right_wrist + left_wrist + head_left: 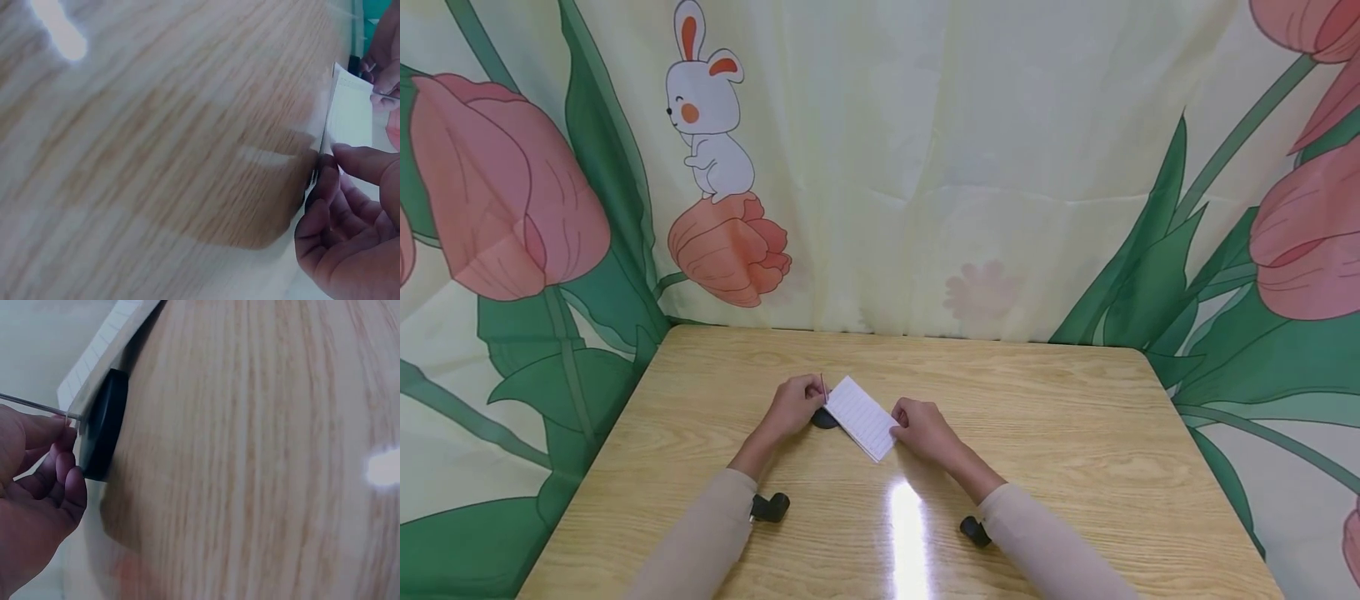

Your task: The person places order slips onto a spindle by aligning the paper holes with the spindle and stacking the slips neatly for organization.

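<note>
A small stack of white lined paper (pixel 861 417) is held slantwise above the table between both hands. My right hand (pixel 921 425) pinches its right edge between thumb and curled fingers, as the right wrist view (pixel 356 219) shows. At the other end, my left hand (pixel 797 404) pinches the paper's left corner beside a thin metal rod (pixel 37 405). That rod stands on a round black base (pixel 107 428), forming a spike stand close to the left fingertips. Whether the rod passes through the paper is hard to tell.
The wood-grain table (pixel 1075 433) extends around the hands, with a bright light reflection near the front. Behind it hangs a curtain (pixel 865 167) printed with tulips and a rabbit. Black wrist-camera mounts (pixel 770 507) stick out beside the sleeves.
</note>
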Motion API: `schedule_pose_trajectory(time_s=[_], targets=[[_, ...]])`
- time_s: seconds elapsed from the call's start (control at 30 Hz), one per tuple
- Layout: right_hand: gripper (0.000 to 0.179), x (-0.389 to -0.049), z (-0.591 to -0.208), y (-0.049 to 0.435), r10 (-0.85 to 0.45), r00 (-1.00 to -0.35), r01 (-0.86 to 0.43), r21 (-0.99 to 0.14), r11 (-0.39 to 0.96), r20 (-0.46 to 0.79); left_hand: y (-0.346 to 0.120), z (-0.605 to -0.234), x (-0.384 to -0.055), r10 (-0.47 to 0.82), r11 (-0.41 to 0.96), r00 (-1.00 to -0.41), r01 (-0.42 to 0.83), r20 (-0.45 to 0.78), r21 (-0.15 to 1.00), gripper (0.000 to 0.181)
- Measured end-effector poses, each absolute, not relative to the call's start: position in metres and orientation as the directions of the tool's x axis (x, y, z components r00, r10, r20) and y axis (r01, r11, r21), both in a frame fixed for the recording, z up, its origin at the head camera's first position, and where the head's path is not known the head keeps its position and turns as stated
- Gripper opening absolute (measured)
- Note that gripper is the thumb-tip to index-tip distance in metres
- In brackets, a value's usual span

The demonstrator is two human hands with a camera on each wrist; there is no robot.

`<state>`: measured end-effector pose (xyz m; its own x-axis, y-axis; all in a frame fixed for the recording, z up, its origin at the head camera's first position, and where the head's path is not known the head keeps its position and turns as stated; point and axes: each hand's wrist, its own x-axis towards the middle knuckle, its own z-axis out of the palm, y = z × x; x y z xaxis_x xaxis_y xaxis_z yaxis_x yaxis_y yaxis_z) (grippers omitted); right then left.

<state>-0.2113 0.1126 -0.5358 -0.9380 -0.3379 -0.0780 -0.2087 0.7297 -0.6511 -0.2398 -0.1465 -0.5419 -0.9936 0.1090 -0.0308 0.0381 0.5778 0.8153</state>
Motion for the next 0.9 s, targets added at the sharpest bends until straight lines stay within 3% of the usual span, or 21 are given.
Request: schedule_pose_trajectory(time_s=[0.9], targets=[[0.016,-0.2073,-0.5427,0.1138,-0.332,-0.937,-0.193,-0.634,0.749,-0.107,-0.1459,-0.5520,-0.2354,0.048,0.574,-0.998,-0.004,-0.038,0.819,0.006]])
